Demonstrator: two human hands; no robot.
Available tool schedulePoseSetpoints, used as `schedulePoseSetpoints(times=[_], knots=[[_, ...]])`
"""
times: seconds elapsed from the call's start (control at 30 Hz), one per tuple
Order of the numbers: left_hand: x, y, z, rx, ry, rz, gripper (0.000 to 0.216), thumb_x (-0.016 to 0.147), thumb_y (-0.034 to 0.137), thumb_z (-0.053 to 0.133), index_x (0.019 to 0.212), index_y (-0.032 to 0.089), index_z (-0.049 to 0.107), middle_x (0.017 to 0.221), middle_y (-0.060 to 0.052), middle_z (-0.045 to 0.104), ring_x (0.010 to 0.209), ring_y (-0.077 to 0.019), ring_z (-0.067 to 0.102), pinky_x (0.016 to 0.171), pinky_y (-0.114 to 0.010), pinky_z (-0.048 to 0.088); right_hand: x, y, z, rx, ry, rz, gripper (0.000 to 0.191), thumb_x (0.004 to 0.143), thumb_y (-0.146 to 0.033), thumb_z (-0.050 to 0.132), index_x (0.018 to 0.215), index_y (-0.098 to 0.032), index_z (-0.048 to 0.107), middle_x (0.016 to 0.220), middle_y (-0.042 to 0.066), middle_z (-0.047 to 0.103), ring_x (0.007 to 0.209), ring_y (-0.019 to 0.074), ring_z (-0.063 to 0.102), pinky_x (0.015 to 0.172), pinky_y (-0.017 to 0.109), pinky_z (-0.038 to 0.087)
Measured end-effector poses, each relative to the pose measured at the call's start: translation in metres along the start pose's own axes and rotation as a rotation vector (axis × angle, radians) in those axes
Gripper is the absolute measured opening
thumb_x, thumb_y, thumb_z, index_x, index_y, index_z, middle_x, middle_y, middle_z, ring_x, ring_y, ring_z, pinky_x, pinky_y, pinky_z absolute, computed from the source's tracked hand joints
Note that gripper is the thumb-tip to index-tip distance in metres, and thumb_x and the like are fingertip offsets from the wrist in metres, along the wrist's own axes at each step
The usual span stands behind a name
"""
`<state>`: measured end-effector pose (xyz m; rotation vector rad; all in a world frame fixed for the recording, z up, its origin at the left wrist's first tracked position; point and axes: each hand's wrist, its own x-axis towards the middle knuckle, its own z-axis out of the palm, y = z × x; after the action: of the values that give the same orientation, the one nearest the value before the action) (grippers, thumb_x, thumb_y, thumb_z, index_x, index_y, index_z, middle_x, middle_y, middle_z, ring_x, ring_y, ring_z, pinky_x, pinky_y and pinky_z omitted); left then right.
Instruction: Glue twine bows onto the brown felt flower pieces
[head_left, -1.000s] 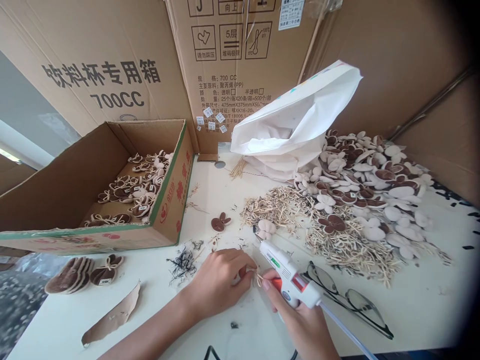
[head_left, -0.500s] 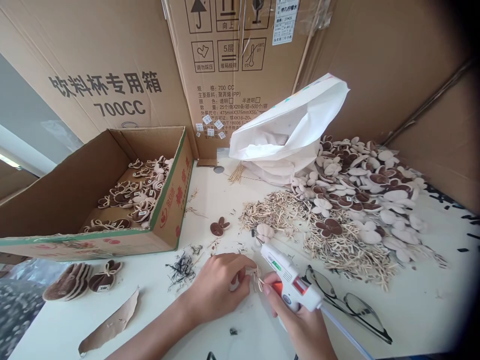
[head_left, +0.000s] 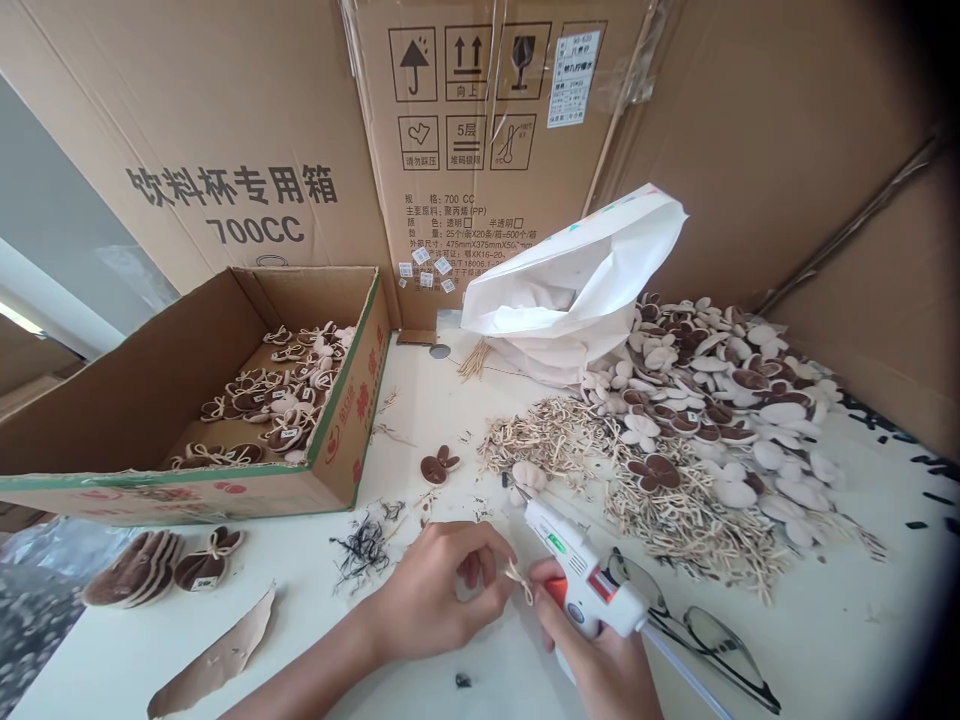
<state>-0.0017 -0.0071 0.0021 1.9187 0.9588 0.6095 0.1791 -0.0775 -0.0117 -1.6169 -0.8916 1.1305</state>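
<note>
Ahead of the left hand (head_left: 446,590), a lane of tabletop (head_left: 427,400) runs between the open carton (head_left: 356,400) and the loop heap (head_left: 551,432), partly obstructed by a brown piece (head_left: 436,467). Right of the right hand (head_left: 600,662), spectacles (head_left: 709,635) impede sideward passage; the glue gun (head_left: 577,550) blocks forward.

Dark-rimmed eyeglasses (head_left: 711,632) to your right on the white table (head_left: 390,692) — a torn brown scrap (head_left: 214,655) to your left, tall cardboard cartons (head_left: 247,110) standing before you — small printed stickers (head_left: 426,279) on one
</note>
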Motion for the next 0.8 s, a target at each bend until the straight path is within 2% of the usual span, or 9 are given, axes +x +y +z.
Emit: schedulePoseSetpoints(times=[0.07,0.27,0.43,0.67,0.8], knots=[[0.001,0.002,-0.001,-0.068,-0.010,-0.030,0.012,0.091,0.019,0.061,0.097,0.022,0.071,0.077,0.000,0.072,0.069,-0.0145,0.062,0.066,-0.024,0.047,0.000,-0.003,0.001,-0.001,0.012,-0.003,0.036,0.076,-0.057,0.076,0.081,-0.022,0.071,0.053,-0.005,0.049,0.053,0.0170,0.045,0.053,0.030,0.037],[0.002,0.004,-0.002,-0.176,-0.034,-0.085,0.014,0.096,0.023,0.059,0.093,0.019,0.073,0.079,-0.002,0.073,0.069,-0.0143,0.060,0.065,-0.024,0.047,-0.001,-0.009,0.002,0.020,0.013,0.018,0.038,0.074,-0.058,0.078,0.079,-0.021,0.071,0.051,-0.006,0.046,0.050,0.0149,0.040,0.051,0.029,0.034],[0.000,0.009,-0.005,-0.174,-0.038,-0.086,0.014,0.093,0.021,0.062,0.096,0.020,0.076,0.079,-0.001,0.074,0.070,-0.0144,0.062,0.066,-0.024,0.047,0.001,-0.002,0.002,-0.034,0.020,0.000,0.042,0.074,-0.062,0.077,0.079,-0.020,0.073,0.051,-0.005,0.047,0.051,0.0156,0.041,0.051,0.029,0.034],[-0.001,0.006,0.000,-0.116,-0.044,-0.076,0.011,0.088,0.028,0.071,0.096,0.023,0.075,0.080,0.001,0.077,0.067,-0.0137,0.060,0.066,-0.024,0.047,0.002,0.000,0.002,-0.020,0.008,-0.010,0.041,0.076,-0.061,0.077,0.081,-0.020,0.073,0.053,-0.005,0.047,0.052,0.0157,0.042,0.053,0.029,0.035],[0.000,0.005,0.003,-0.101,-0.021,-0.117,0.012,0.090,0.032,0.070,0.093,0.023,0.076,0.078,0.001,0.077,0.066,-0.0139,0.061,0.064,-0.024,0.046,0.001,0.002,0.002,-0.030,0.022,-0.002,0.043,0.076,-0.062,0.077,0.082,-0.019,0.074,0.052,-0.005,0.047,0.051,0.0155,0.042,0.051,0.028,0.035]])
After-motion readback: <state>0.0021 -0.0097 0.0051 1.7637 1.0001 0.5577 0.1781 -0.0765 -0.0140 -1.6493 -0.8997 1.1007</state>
